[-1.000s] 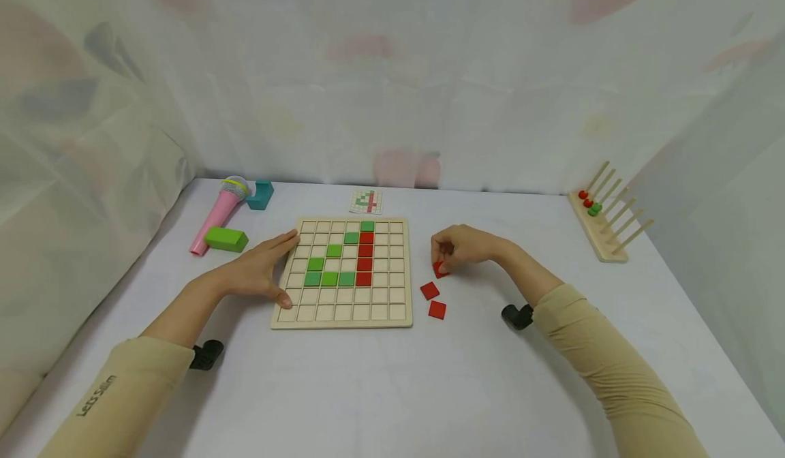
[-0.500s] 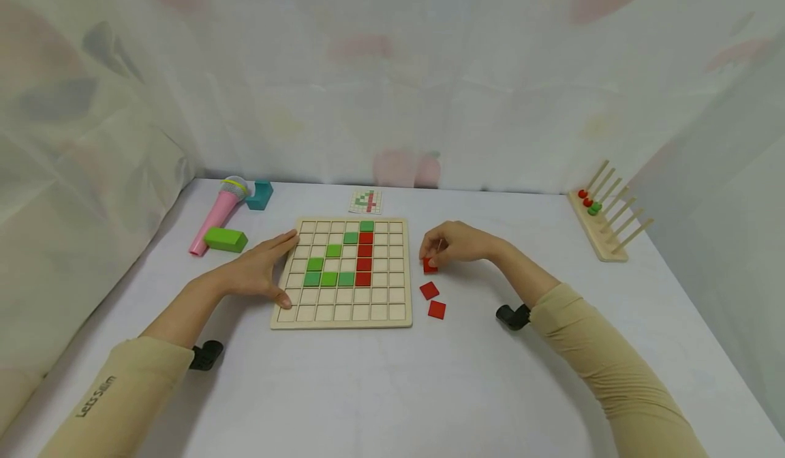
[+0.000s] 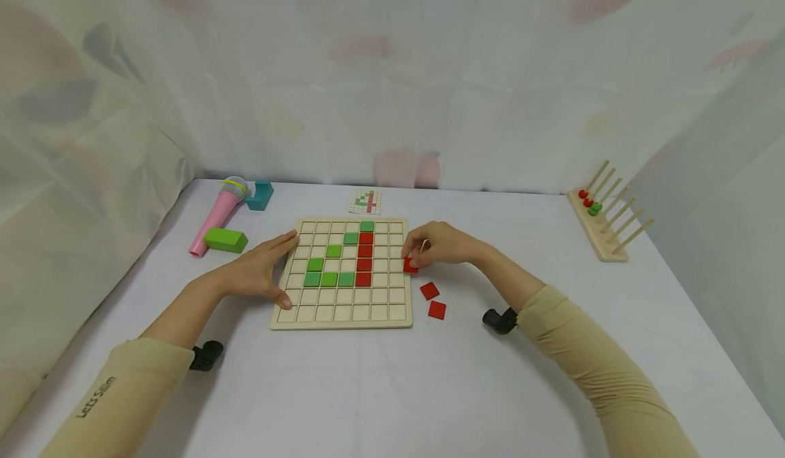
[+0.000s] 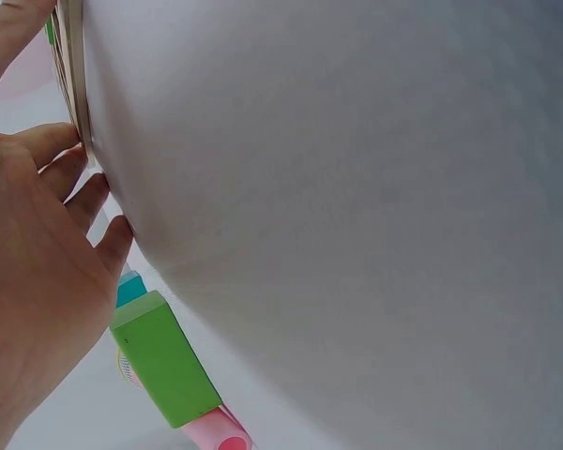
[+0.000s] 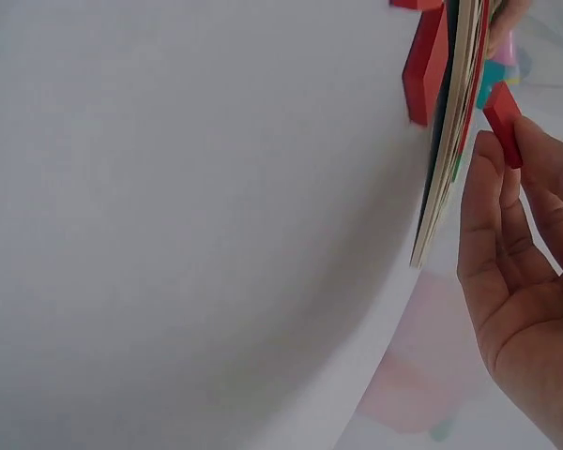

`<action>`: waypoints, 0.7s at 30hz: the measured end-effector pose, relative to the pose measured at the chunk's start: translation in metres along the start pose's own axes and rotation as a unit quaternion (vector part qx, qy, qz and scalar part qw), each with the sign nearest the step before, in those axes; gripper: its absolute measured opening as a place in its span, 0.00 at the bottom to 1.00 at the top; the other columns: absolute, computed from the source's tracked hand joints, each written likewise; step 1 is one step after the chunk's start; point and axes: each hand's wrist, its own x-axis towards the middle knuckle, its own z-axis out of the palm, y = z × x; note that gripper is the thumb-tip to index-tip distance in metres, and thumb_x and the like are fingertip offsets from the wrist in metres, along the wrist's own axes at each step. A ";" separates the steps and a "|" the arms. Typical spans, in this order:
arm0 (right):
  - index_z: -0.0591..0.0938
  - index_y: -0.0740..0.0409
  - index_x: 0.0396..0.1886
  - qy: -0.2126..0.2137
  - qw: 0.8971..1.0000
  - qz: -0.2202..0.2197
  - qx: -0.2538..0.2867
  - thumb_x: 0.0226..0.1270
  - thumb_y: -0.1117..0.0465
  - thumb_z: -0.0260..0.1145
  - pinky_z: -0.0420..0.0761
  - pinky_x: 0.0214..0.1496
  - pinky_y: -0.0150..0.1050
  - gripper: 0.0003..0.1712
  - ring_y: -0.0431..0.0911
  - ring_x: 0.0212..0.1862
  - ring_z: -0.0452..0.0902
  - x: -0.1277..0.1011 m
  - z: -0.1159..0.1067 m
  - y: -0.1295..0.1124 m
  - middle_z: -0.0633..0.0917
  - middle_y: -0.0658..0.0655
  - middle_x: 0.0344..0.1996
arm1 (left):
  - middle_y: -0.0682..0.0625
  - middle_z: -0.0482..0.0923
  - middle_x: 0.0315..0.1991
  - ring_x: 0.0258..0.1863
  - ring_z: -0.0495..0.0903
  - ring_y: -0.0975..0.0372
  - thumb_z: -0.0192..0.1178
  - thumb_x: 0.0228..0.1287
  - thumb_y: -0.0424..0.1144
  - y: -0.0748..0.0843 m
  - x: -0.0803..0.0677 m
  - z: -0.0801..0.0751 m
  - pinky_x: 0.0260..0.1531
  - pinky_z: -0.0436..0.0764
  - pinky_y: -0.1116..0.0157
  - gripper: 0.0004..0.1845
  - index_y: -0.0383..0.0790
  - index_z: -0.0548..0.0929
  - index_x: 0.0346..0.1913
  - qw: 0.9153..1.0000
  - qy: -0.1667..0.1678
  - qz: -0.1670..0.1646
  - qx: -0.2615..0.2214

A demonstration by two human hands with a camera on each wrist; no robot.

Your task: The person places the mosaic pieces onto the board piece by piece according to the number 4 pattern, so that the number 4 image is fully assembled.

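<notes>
A wooden grid board [image 3: 343,296] lies on the white table, with green tiles [image 3: 334,251] and a column of red tiles [image 3: 364,251] set in its squares. My left hand [image 3: 254,267] rests along the board's left edge, fingers spread and thumb on the near corner; in the left wrist view its fingertips touch the edge. Over the board's right edge, my right hand [image 3: 444,243] pinches a red tile [image 5: 504,124] between thumb and fingers. Two loose red tiles [image 3: 430,290] lie on the table just right of the board.
Behind the board lies a small pattern card [image 3: 366,202]. At the left are a pink toy microphone [image 3: 217,214], a green block [image 3: 225,240] and a teal block [image 3: 260,195]. A wooden peg stand [image 3: 597,226] with red and green beads stands at the far right.
My right hand has moved left with the pinched red tile, from the table beside the board to over its right edge. My left hand and the board stay put.
</notes>
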 end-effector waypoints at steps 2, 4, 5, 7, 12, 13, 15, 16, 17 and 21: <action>0.86 0.51 0.40 0.001 1.000 -0.005 0.001 0.61 0.63 0.65 0.77 0.41 0.34 0.09 0.43 0.35 0.78 0.003 0.003 -0.001 0.82 0.50 0.30 | 0.37 0.42 0.81 0.79 0.45 0.37 0.79 0.32 0.62 0.001 -0.001 -0.001 0.73 0.52 0.35 0.74 0.31 0.49 0.78 1.000 -0.001 0.000 -0.001; 0.86 0.51 0.40 0.000 1.000 -0.012 0.001 0.62 0.63 0.66 0.78 0.42 0.33 0.08 0.42 0.36 0.78 0.006 0.007 -0.002 0.82 0.49 0.30 | 0.37 0.42 0.81 0.78 0.45 0.37 0.79 0.32 0.62 0.003 -0.001 -0.001 0.73 0.52 0.35 0.73 0.31 0.49 0.78 1.000 -0.001 0.000 -0.003; 0.86 0.51 0.40 0.001 1.000 -0.018 0.000 0.62 0.63 0.66 0.78 0.42 0.33 0.08 0.42 0.36 0.78 0.008 0.009 -0.002 0.82 0.49 0.31 | 0.37 0.42 0.81 0.78 0.45 0.37 0.79 0.33 0.61 0.003 -0.002 -0.002 0.73 0.52 0.35 0.73 0.31 0.49 0.78 1.000 -0.001 0.000 -0.004; 0.86 0.52 0.41 0.002 1.000 -0.028 -0.001 0.62 0.63 0.66 0.78 0.43 0.32 0.08 0.42 0.37 0.78 0.011 0.011 -0.002 0.83 0.50 0.31 | 0.36 0.42 0.81 0.78 0.45 0.37 0.80 0.33 0.60 0.005 -0.003 -0.002 0.73 0.53 0.35 0.73 0.30 0.49 0.78 1.000 0.000 0.002 -0.006; 0.86 0.51 0.42 -0.001 0.999 -0.038 0.000 0.62 0.63 0.66 0.79 0.44 0.32 0.09 0.41 0.39 0.78 0.015 0.017 -0.008 0.85 0.50 0.34 | 0.35 0.42 0.80 0.78 0.45 0.36 0.79 0.34 0.60 0.006 -0.003 -0.003 0.72 0.53 0.34 0.72 0.30 0.49 0.77 1.000 0.003 0.005 -0.005; 0.86 0.51 0.42 -0.002 0.999 -0.038 0.001 0.63 0.63 0.66 0.79 0.45 0.32 0.09 0.41 0.39 0.78 0.016 0.018 -0.010 0.85 0.50 0.34 | 0.35 0.42 0.80 0.78 0.45 0.36 0.79 0.34 0.60 0.005 -0.002 -0.003 0.72 0.53 0.34 0.72 0.30 0.49 0.78 1.000 0.003 0.004 -0.005; 0.86 0.51 0.42 -0.003 0.999 -0.038 0.001 0.63 0.63 0.65 0.79 0.45 0.31 0.09 0.41 0.40 0.78 0.017 0.020 -0.014 0.85 0.49 0.35 | 0.36 0.42 0.81 0.78 0.45 0.37 0.79 0.33 0.61 0.004 -0.002 -0.002 0.73 0.53 0.35 0.73 0.31 0.49 0.78 1.000 0.001 0.001 -0.007; 0.86 0.51 0.42 -0.004 0.999 -0.038 0.002 0.64 0.63 0.65 0.79 0.45 0.31 0.09 0.41 0.40 0.79 0.018 0.021 -0.016 0.85 0.50 0.36 | 0.36 0.42 0.81 0.78 0.45 0.37 0.79 0.33 0.61 0.004 -0.002 -0.002 0.73 0.53 0.35 0.73 0.31 0.49 0.78 1.000 0.001 0.001 -0.008; 0.86 0.51 0.42 -0.005 0.999 -0.040 0.003 0.64 0.63 0.65 0.79 0.46 0.31 0.09 0.41 0.41 0.79 0.018 0.023 -0.018 0.86 0.50 0.36 | 0.36 0.42 0.81 0.78 0.45 0.37 0.79 0.33 0.61 0.003 -0.002 -0.002 0.72 0.53 0.34 0.73 0.30 0.49 0.78 1.000 0.001 0.001 -0.008; 0.87 0.53 0.42 -0.007 0.999 -0.050 0.007 0.64 0.64 0.66 0.79 0.46 0.30 0.09 0.40 0.41 0.78 0.021 0.028 -0.026 0.87 0.50 0.36 | 0.36 0.42 0.81 0.78 0.45 0.37 0.79 0.33 0.61 0.002 -0.001 -0.001 0.72 0.53 0.35 0.73 0.30 0.49 0.78 1.000 0.001 0.003 -0.006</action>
